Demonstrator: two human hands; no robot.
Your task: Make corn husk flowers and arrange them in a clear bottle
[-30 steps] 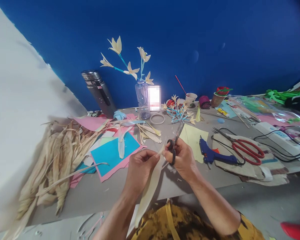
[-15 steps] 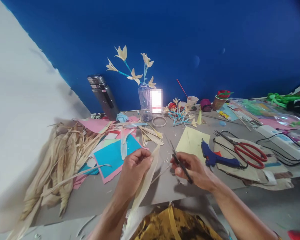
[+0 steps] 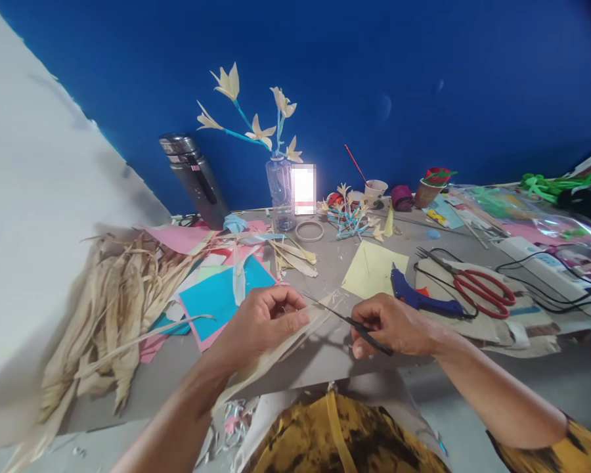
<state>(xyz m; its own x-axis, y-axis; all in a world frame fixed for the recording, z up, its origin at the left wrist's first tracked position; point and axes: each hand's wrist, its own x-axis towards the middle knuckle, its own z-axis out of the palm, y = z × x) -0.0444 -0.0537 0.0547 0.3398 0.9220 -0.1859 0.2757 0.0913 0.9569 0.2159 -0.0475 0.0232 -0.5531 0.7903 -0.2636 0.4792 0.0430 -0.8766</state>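
Note:
My left hand (image 3: 270,323) pinches a long pale dried corn husk (image 3: 256,376) between thumb and fingers; the strip trails back toward my lap. In my right hand (image 3: 381,325) is a pair of dark scissors (image 3: 362,328), with the fingers closed round the handles. The blades point left and lie across the husk near its far end, just right of my left fingertips. Whether the blades are parted cannot be made out. Close by lie a yellow paper sheet (image 3: 372,268) and a blue glue gun (image 3: 423,297).
At left lie a heap of dried husks (image 3: 103,322) and blue paper (image 3: 211,295). A glass vase (image 3: 278,187) of husk flowers and a dark flask (image 3: 194,180) stand at the back. Red-handled scissors (image 3: 482,289) and a white power strip (image 3: 536,263) lie right.
The husk has swung from upright to slanting right. The scissors have turned from pointing up and away to pointing left across the husk. The view has shifted slightly.

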